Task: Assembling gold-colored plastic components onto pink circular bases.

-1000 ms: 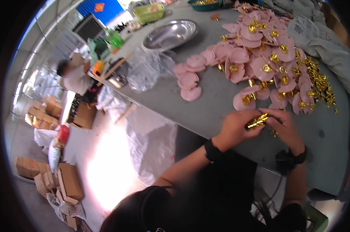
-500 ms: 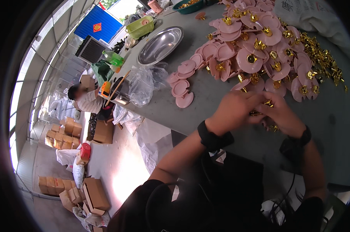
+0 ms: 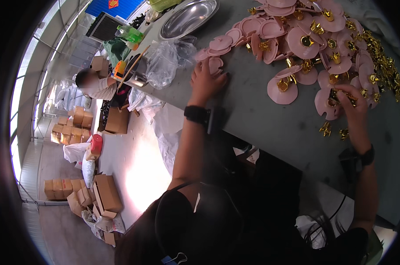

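Observation:
Near the left end of the pile, my left hand (image 3: 206, 85) reaches over a flat pink plastic disc (image 3: 216, 64), its fingers spread at the disc's edge. My right hand (image 3: 354, 100) is closed on small shiny gold clip-like pieces, partly hidden by the fingers. Right beside that hand lies a notched pink disc (image 3: 323, 105). Two loose gold pieces (image 3: 325, 128) rest on the table just below it. Many pink discs with gold fittings (image 3: 306, 42) are heaped beyond my hands.
A mound of loose gold pieces (image 3: 388, 66) lies at the far right. A steel basin (image 3: 189, 20) and clear plastic bags (image 3: 162, 66) stand to the left on the grey table (image 3: 253, 106). Another person (image 3: 100, 86) sits at the left, near cardboard boxes (image 3: 107, 194).
My hands were together over gold pieces and have parted. The left has moved left to the pink discs, the right rightward to the heap's near edge. The view has shifted slightly.

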Action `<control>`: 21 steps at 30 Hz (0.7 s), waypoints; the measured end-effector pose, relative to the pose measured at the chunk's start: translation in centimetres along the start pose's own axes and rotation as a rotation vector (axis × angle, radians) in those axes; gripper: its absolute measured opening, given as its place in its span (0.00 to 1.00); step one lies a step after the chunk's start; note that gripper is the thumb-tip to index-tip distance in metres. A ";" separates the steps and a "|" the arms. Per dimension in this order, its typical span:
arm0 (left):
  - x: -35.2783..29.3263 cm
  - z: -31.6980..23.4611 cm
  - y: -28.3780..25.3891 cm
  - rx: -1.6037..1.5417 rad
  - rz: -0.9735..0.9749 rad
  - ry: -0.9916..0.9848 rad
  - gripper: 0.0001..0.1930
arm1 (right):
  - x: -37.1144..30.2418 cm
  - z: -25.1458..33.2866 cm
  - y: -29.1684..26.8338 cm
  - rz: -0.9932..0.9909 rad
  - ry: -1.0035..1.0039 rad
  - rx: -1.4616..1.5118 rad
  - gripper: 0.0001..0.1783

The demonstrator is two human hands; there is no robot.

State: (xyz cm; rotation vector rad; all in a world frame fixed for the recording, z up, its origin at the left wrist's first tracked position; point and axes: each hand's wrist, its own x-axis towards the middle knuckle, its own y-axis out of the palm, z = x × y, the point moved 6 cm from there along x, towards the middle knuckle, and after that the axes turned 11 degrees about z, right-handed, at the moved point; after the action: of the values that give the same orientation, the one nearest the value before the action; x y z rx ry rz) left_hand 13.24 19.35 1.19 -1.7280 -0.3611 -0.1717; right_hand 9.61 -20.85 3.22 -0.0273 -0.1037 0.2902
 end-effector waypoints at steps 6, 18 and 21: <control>1.7 2.4 1.7 -0.175 0.217 -0.121 0.32 | -0.3 1.8 2.0 0.084 -0.025 -0.043 0.14; -7.5 -14.1 -5.1 -1.997 0.901 0.122 0.34 | -2.6 9.8 11.7 0.012 -0.587 -0.554 0.20; -9.2 -16.5 -6.4 -2.125 0.883 0.052 0.34 | -2.4 9.9 13.0 0.002 -0.629 -0.592 0.20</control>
State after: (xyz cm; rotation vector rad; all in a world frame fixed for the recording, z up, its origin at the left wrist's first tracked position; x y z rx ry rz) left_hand 3.92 2.92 7.39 -3.6798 1.1373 0.1727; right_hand 2.58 -9.01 12.29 -0.5252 -0.8129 0.2535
